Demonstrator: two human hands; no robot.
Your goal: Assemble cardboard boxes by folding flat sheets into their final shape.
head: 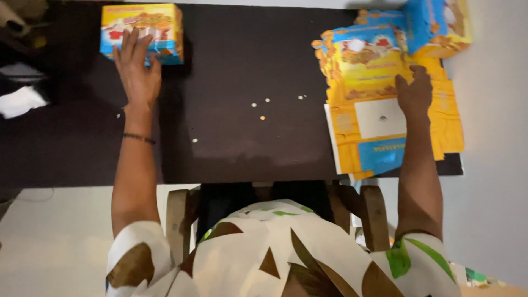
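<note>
My left hand [136, 65] lies flat with fingers spread against the near side of a folded yellow and blue carton box [144, 30] at the table's far left. My right hand [415, 91] rests on a stack of flat, unfolded yellow and blue carton sheets [379, 118] at the table's right, fingers curled at the stack's upper part. Another partly folded carton [437, 25] sits at the far right, blurred.
The dark table [242, 71] carries a few small light specks [263, 109] near its middle. A wooden chair frame [179, 217] is under me. Pale cloth or paper [19, 102] lies at the left edge. The floor is light.
</note>
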